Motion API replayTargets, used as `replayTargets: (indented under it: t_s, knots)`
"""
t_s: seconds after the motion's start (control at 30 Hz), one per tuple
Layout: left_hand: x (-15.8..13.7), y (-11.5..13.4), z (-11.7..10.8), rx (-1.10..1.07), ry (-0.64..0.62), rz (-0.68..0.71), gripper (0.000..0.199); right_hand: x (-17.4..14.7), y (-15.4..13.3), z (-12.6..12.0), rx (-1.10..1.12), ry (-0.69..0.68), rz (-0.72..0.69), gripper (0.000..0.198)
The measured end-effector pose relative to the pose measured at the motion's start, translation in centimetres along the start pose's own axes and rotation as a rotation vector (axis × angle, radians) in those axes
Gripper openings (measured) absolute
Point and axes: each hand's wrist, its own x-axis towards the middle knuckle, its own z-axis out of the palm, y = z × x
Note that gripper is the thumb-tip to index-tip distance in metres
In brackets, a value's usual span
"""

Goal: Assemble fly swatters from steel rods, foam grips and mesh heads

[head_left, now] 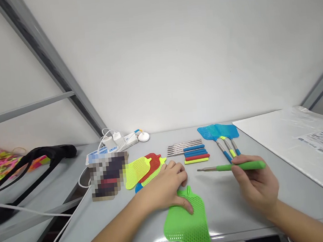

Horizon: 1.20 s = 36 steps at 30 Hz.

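Note:
In my right hand (258, 187) is a green fly swatter handle (248, 165) with a short metal rod (207, 169) that points left. My left hand (170, 185) rests at the top of a green fly swatter head (185, 225), thumb on its mesh and fingers curled past its neck. The head lies at the front edge of the table, its lower corner over the edge. Beyond my left hand are loose heads: yellow (138, 171), red (153, 162), and a blue one mostly covered. Several metal rods (181, 148) lie beside blue, red and yellow handles (196, 160).
Assembled fly swatters with blue heads (218, 131) lie at the back. A white wrapped panel (298, 149) covers the right side. At left are a power strip (101, 152) with plugs, a round white device (143, 136), a blurred-out item (110, 177) and a black frame (40, 163).

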Motion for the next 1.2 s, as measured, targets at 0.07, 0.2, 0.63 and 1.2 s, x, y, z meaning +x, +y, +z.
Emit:
replayTargets:
  t_s: [0.07,0.2,0.63,1.2]
  knots:
    - [0.1,0.0,0.2,-0.033,-0.025,0.006,0.053,0.0,0.0,0.1,0.004,-0.071,0.072,0.011]
    - [0.6,0.6,0.5,-0.071,-0.036,0.016,0.051,0.7,-0.2,0.5,0.012,-0.255,0.209,0.009]
    - [0.5,1.1,0.2,-0.284,-0.11,-0.116,0.046,2.9,0.2,1.0,0.327,-0.298,0.623,0.026]
    - [0.8,1.6,-0.2,-0.617,0.275,-0.048,0.009,3.9,-0.2,0.4,0.748,0.12,0.678,0.022]
